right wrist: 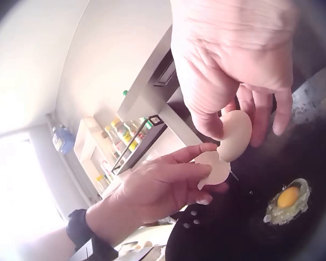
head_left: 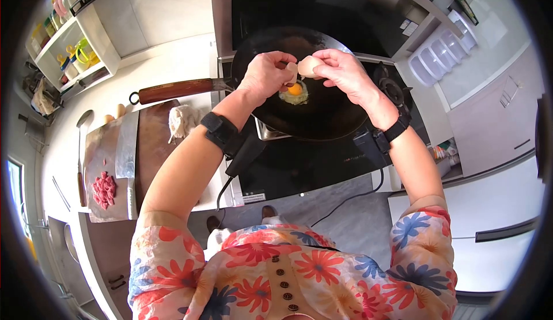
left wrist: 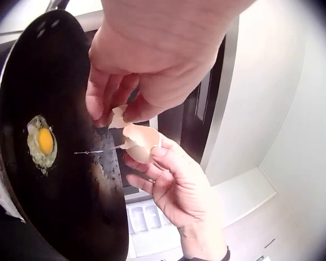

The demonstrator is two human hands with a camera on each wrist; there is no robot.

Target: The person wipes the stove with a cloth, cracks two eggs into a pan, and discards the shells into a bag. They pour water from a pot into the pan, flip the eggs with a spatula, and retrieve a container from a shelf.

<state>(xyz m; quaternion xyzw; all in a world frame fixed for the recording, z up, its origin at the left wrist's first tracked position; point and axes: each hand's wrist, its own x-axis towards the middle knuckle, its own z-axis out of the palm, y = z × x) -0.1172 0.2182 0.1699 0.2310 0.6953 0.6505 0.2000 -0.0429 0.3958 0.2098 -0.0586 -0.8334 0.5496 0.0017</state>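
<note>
In the upper middle of the head view, I hold my two hands close together over the black wok (head_left: 328, 121). My left hand (head_left: 264, 79) pinches a smaller eggshell piece (head_left: 292, 72) between thumb and fingers. My right hand (head_left: 347, 79) grasps a larger eggshell half (head_left: 310, 66), my thumb and fingers bent round it. The two pieces meet at their edges, or nearly so; I cannot tell exactly.

The cracked egg (head_left: 295, 91) lies in the wok just below my hands, its yellow yolk whole and the white spread round it. In the left wrist view, a thin strand of egg white (left wrist: 100, 151) trails from the larger shell, left of centre. The wooden handle (head_left: 175, 91) reaches out towards the left of the head view.

At the left of that view is a cutting board (head_left: 155, 130). A cleaver (head_left: 126, 147) lies along it, with chopped raw meat (head_left: 103, 190) on the board's lower left and a white cloth (head_left: 183, 121) by its upper right corner. Two whole eggs (head_left: 120, 110) sit by its upper edge, and a long-handled ladle (head_left: 80, 141) lies to its left. A white compartmented tray (head_left: 440, 55) is at the upper right.
</note>
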